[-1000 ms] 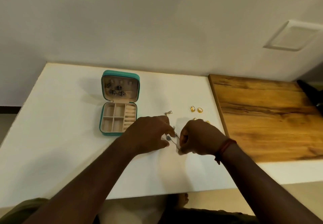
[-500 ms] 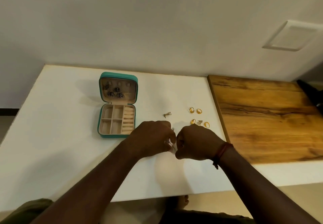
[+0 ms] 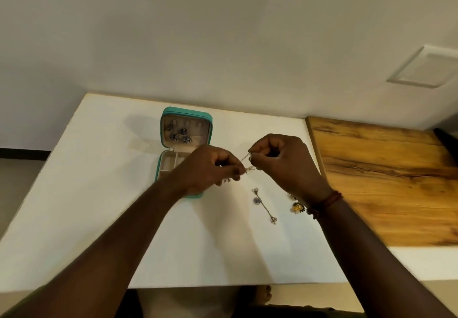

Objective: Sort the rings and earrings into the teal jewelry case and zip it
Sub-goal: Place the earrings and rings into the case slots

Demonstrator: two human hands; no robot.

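- Head view: both hands are up above the white bench (image 3: 99,193), near its middle.
- The left hand (image 3: 205,169) and the right hand (image 3: 285,161) each pinch one end of a thin dangly earring (image 3: 248,162). It hangs between them, in the air.
- I think the step now is getting this earring ready for the teal jewelry case (image 3: 187,116).
- To do it well, hold it softly, keep it straight so it does not twist, and move it slowly to the case.
- The case sits open toward the back edge of the bench, left of the hands. Its lid stands up with a few dark earrings (image 3: 179,135) hooked inside.
- The small boxes in the bottom half look empty, but the left hand hides part of them.
- One long earring (image 3: 264,204) lies on the bench nearer the front edge. A yellow piece (image 3: 296,207) peeks out by the right wrist, near the wooden board (image 3: 384,181).
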